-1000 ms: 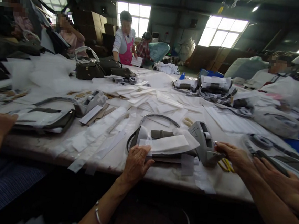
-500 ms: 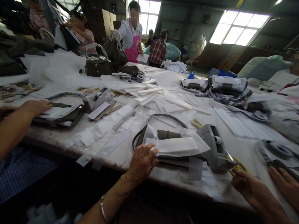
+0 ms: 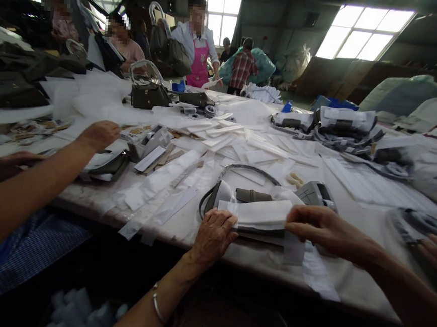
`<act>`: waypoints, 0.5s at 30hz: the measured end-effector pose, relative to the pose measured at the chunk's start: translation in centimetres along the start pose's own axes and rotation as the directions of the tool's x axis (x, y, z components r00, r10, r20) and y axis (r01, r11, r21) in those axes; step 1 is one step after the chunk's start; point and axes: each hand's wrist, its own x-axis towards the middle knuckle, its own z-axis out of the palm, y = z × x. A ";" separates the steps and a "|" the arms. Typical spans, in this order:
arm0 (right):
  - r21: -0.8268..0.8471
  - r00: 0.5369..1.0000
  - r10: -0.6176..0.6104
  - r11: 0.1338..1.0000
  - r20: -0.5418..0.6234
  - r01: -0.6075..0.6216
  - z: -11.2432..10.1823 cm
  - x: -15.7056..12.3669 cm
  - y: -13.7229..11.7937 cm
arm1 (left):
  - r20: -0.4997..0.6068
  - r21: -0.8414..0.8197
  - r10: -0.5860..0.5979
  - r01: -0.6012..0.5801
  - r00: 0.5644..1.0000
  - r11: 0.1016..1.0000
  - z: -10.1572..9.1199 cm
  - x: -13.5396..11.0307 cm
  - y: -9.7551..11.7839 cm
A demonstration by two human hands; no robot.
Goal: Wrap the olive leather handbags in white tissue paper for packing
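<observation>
A dark handbag (image 3: 210,203) lies in front of me at the table's near edge, its wrapped handle (image 3: 249,169) looped behind it. A folded white sheet (image 3: 260,212) covers its near side. My left hand (image 3: 215,234) is closed over the bag's left front corner, fingers pressing the sheet's left end. At the sheet's right end my right hand (image 3: 319,227) is in a pinch; what lies between the fingertips is hidden. A grey tape dispenser (image 3: 316,194) stands behind my right hand, partly covered by it. A clear strip (image 3: 294,250) hangs by the table edge below that hand.
White sheets (image 3: 228,136) and strips are strewn mid-table. At left, a co-worker's arm (image 3: 63,161) reaches over another bag (image 3: 108,165) towards a second dispenser (image 3: 150,140). Another person's hand (image 3: 436,251) is at right. Wrapped bags (image 3: 344,125) sit farther back.
My right hand has moved left from the front of the tape dispenser to the sheet's right end. My left hand stays on the bag. The left co-worker's hand has moved towards their dispenser.
</observation>
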 end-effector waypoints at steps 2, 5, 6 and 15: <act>-0.057 0.928 -0.130 0.985 0.349 0.160 1.6 3.5 -2.5 | 0.005 0.002 -0.003 0.003 1.000 1.000 0.0 0.0 0.0; -0.205 0.775 -0.157 0.915 0.613 0.348 4.1 8.4 -5.1 | 0.010 -0.016 -0.011 0.011 1.000 1.000 0.0 -0.1 0.1; -0.253 0.737 -0.126 0.890 0.664 0.380 4.9 9.9 -5.8 | 0.008 -0.022 -0.013 0.013 1.000 1.000 -0.1 -0.1 0.1; -0.455 0.564 0.105 0.717 0.819 0.528 10.2 15.6 -7.6 | 0.022 -0.053 -0.037 0.038 0.999 0.998 -0.1 0.0 0.1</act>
